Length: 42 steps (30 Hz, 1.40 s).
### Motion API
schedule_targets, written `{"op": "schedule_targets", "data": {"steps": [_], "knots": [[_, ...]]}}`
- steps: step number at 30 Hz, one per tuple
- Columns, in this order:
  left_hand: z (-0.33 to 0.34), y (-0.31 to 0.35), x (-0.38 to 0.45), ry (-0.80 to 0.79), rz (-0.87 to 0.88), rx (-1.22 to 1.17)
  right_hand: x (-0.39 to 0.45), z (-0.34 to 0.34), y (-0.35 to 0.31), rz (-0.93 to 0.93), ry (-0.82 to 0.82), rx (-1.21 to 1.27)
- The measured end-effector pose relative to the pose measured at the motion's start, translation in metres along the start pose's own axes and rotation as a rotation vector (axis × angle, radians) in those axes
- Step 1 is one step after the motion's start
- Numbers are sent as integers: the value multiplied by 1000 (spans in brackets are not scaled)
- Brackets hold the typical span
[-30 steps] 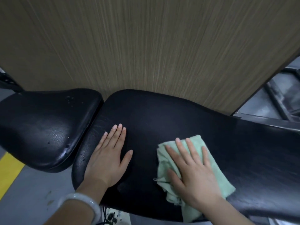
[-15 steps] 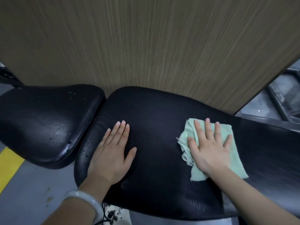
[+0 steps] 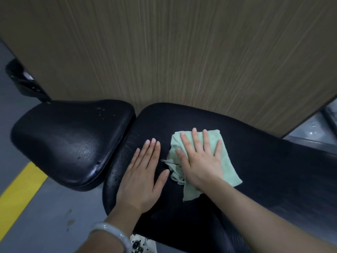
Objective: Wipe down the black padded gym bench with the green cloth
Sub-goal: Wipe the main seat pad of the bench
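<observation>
The black padded gym bench has a long back pad (image 3: 255, 161) running to the right and a separate seat pad (image 3: 69, 143) on the left, with water drops on it. A crumpled pale green cloth (image 3: 226, 161) lies on the back pad near its left end. My right hand (image 3: 200, 157) presses flat on the cloth with straight, spread fingers. My left hand (image 3: 144, 176) rests flat on the bare pad just left of the cloth, fingers straight; a white bangle is on that wrist.
A wood-grain panel (image 3: 182, 52) stands directly behind the bench. Grey floor with a yellow stripe (image 3: 16, 192) lies at the lower left. Metal frame parts (image 3: 319, 136) show at the far right, and a black padded part (image 3: 20, 79) at the upper left.
My right hand has slid the cloth leftward along the back pad, from its middle towards my left hand. The left hand has stayed in place.
</observation>
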<state>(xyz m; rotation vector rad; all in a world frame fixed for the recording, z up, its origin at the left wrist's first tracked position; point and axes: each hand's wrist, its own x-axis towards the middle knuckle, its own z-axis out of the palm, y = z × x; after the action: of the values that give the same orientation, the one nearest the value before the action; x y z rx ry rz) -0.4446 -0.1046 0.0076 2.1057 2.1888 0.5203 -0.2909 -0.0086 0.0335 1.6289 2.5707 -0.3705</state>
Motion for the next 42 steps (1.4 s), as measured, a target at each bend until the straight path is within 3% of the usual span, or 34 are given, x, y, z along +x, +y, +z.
{"op": "schedule_targets", "data": {"steps": [2, 4, 6, 9, 12, 15, 21, 27, 31, 37, 42], "knots": [[-3, 0, 0, -14, 0, -4, 0, -7, 2, -60, -39, 155], [-5, 1, -1, -33, 10, -1, -5, -25, 13, -81, -54, 520], [-7, 2, -1, -55, 41, 37, -16, -40, 44, -47, 74, 768], [-10, 11, 4, -51, 82, 110, -33, -39, 104, 58, 275, 516], [-6, 50, 27, -10, 116, 92, -38, -15, 129, 146, 190, 258], [6, 104, 63, -75, 134, 12, -34, -6, 125, 164, 184, 81], [37, 113, 74, -185, -90, 61, -32, -7, 121, 222, 139, 33], [14, 54, 45, -173, -193, 143, -30, -4, 83, 381, 84, 11], [-3, 18, 26, -156, -291, 153, -37, 23, 33, 286, 191, 37], [-5, -5, 36, -145, -310, 152, -36, 32, 32, 253, 353, -4], [-6, -27, 75, -179, -269, 172, -31, 39, 33, 266, 396, 17]]}}
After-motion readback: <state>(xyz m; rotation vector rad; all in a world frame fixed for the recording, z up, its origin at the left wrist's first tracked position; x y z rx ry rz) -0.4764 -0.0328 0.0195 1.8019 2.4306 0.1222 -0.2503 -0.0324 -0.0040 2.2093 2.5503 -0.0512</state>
